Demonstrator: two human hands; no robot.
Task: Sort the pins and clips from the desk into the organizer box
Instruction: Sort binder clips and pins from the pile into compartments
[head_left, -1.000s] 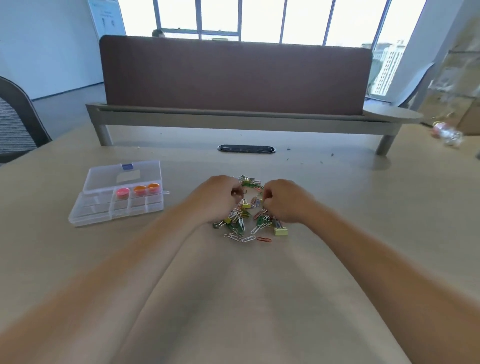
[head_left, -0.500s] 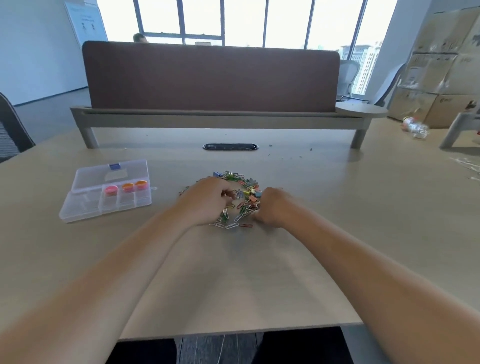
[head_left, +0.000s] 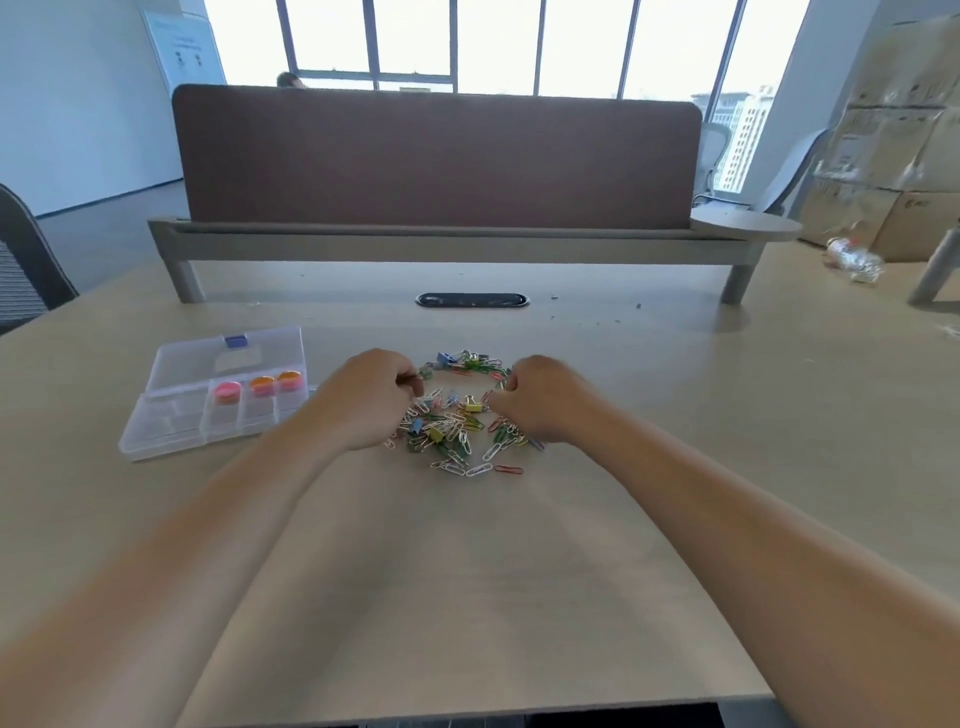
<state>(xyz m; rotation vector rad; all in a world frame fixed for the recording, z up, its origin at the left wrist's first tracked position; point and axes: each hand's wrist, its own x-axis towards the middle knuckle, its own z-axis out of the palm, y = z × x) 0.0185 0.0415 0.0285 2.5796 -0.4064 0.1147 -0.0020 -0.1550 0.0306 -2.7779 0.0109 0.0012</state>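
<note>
Head view: desk (head_left: 467, 571) with a loose pile of coloured paper clips and binder clips (head_left: 457, 423) at centre. Left hand (head_left: 369, 400) on the pile's 9 o'clock edge, right hand (head_left: 545, 400) on its 3 o'clock edge. Both have fingers curled down into the clips; cannot tell whether either pinches one. Clear organizer box (head_left: 156, 441) at 9 o'clock from the pile, well apart, lid open; one pink piece (head_left: 227, 391) and two orange pieces (head_left: 275, 383) in separate compartments. Brown divider panel (head_left: 436, 156) at 12 o'clock.

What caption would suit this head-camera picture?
Left hand and right hand reach into a pile of coloured clips beside an open organizer box on the desk.
</note>
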